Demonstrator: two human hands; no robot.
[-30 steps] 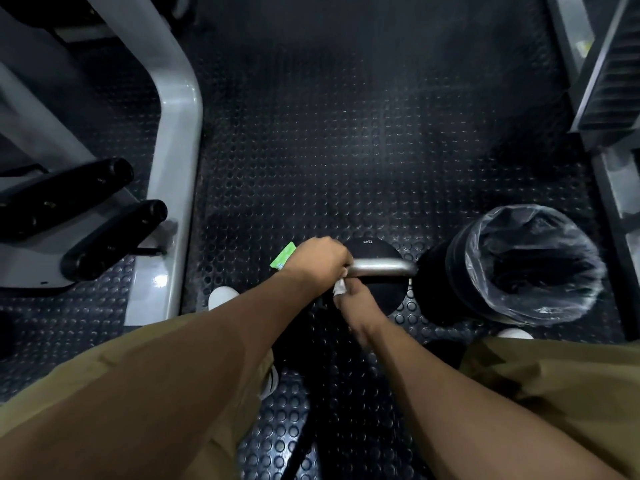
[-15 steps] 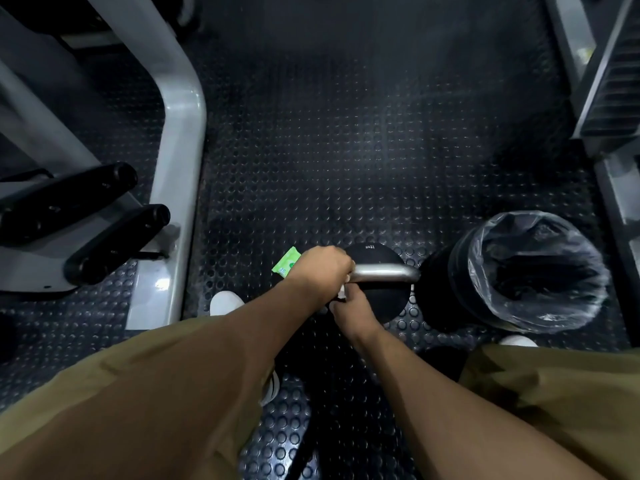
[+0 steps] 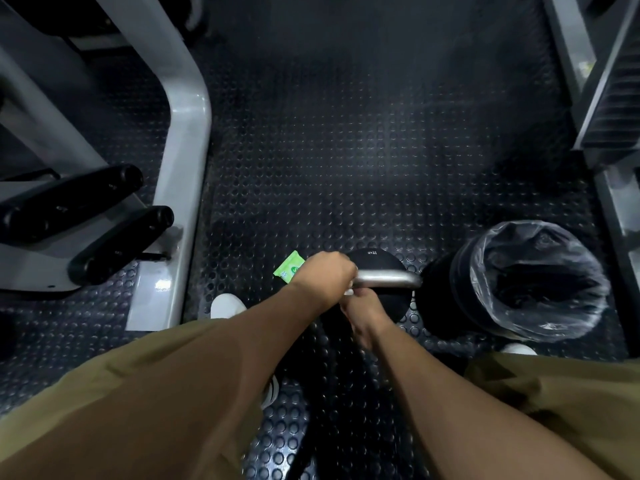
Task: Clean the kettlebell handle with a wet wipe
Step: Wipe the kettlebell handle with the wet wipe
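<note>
Black kettlebell (image 3: 375,263) with bare silver handle (image 3: 388,279), just left of the lined bin (image 3: 519,282) on the studded floor (image 3: 346,150). Grips the handle's end away from the bin with left hand (image 3: 325,277); pinches white wet wipe (image 3: 348,292) just beneath in curled right hand (image 3: 362,308).

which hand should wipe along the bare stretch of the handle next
Right. The right hand holds the wet wipe at the handle, beside its bare stretch; the left hand grips the handle's left end, likely steadying it.
</note>
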